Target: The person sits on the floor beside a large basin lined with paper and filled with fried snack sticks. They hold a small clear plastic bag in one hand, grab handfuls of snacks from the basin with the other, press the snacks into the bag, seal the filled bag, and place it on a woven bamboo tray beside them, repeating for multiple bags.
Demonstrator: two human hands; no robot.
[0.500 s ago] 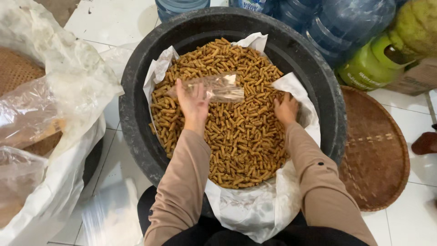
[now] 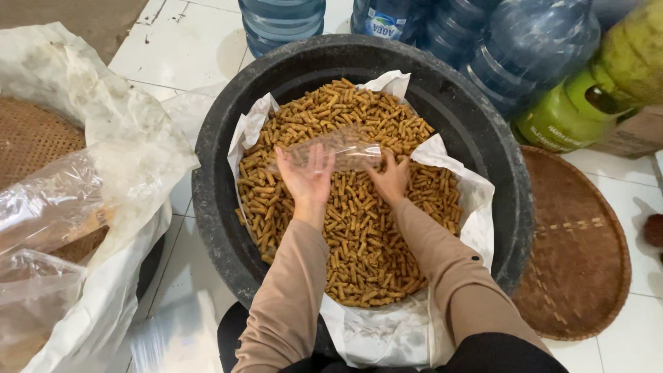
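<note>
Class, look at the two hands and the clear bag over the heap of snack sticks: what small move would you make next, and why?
Probably spread the bag's mouth wider. The left hand and right hand both grip the small clear plastic bag, which lies flat and looks empty on the brown snack sticks heaped in the lined black tub.

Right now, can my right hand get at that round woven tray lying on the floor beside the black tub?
Probably yes. The right hand is down in the snack sticks, and the woven tray lies flat just past the black tub on that side, nothing lying on it.
</note>
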